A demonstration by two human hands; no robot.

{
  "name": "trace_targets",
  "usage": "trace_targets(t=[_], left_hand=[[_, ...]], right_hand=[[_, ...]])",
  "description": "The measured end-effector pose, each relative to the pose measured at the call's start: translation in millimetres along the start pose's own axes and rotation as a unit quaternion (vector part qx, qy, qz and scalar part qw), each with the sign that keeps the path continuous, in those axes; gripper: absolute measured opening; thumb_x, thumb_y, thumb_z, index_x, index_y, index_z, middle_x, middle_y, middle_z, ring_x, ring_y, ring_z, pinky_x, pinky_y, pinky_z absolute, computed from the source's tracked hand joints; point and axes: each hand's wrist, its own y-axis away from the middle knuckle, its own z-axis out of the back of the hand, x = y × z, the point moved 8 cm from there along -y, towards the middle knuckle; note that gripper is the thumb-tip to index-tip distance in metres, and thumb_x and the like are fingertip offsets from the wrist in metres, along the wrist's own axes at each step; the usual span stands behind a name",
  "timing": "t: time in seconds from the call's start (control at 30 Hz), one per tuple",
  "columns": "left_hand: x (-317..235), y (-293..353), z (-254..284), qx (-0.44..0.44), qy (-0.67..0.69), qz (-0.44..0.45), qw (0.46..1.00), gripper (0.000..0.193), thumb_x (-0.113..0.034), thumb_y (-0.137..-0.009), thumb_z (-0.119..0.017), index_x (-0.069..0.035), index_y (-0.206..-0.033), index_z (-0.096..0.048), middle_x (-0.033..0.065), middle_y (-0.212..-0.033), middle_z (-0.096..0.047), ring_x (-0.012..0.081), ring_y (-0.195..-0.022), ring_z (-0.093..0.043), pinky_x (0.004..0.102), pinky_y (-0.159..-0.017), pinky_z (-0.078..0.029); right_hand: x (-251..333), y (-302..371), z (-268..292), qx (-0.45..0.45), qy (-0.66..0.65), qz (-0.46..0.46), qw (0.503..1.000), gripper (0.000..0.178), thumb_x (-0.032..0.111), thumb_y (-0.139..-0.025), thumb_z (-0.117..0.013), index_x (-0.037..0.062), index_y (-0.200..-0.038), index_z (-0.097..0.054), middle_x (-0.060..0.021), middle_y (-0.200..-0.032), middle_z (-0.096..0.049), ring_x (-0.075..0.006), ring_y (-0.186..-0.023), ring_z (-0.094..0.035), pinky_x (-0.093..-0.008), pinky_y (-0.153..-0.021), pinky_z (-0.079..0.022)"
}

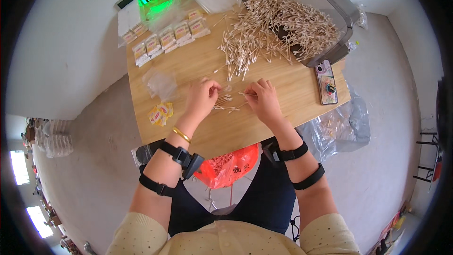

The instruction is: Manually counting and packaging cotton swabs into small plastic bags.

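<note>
My left hand (202,97) is closed above the wooden table, thumb and fingers pinched together; what they hold is too small to make out. Beside its fingertips lies a small loose bunch of cotton swabs (224,100), with a bit of clear film just above. A short gap to the right, my right hand (264,100) pinches a cotton swab (242,94) whose white tip points left. Beyond both hands, a large heap of cotton swabs (245,49) spills from a tipped grey clear plastic bin (332,7).
Packed swab bundles (167,38) stand in a row at the far left. Clear bags (159,84) and yellow labels (161,113) lie left of my hands. A phone (326,82) rests near the right edge of the table (188,134). Below hangs a red bag (229,167).
</note>
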Motion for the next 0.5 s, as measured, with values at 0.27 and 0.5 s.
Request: trace_targets(t=[0.27, 0.5], left_hand=[[-54, 69, -1, 0.033, -0.019, -0.093, 0.995, 0.054, -0.019, -0.086, -0.077, -0.006, -0.134, -0.056, 0.0128, -0.139, -0.053, 0.0374, -0.127, -0.050, 0.0483, -0.109, -0.040], [-47, 99, -20, 0.025, -0.063, -0.107, 0.992, 0.074, -0.023, -0.088, -0.074, -0.001, -0.150, -0.040, 0.0170, -0.152, -0.042, 0.0406, -0.145, -0.037, 0.0554, -0.123, -0.028]], right_hand=[[-8, 4, 8, -0.020, -0.004, 0.001, 1.000, 0.009, 0.009, -0.083, -0.072, 0.0091, -0.092, -0.070, -0.0106, -0.096, -0.064, -0.0352, -0.099, -0.058, -0.0463, -0.087, -0.048], [23, -17, -35, -0.013, 0.018, 0.036, 0.999, 0.008, 0.010, -0.083, -0.073, 0.0115, -0.091, -0.072, -0.0100, -0.097, -0.065, -0.0337, -0.100, -0.059, -0.0461, -0.087, -0.048]])
